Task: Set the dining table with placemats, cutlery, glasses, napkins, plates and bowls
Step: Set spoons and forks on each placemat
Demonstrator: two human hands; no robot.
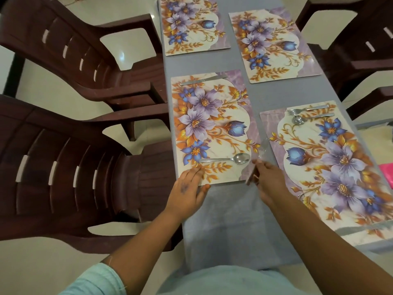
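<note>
- Near the worktop's (229,226) left edge lies the closest floral placemat (212,128), bearing a spoon (228,159) along its near side and a knife (203,80) along its far side.
- Left hand (188,189) lies flat with straight fingers on that placemat's near left corner, grasping nothing.
- Right hand (269,180) pinches a clear, blurred object (258,158) just beside the placemat's near right corner; what it is cannot be told.
- Toward the right edge, a second placemat (331,165) carries a fork (306,110) and a second spoon (310,118) at its far end.
- Farther along, two more placemats (191,24) (274,45) lie bare.
- Brown chairs (70,158) stand beside both long edges.
</note>
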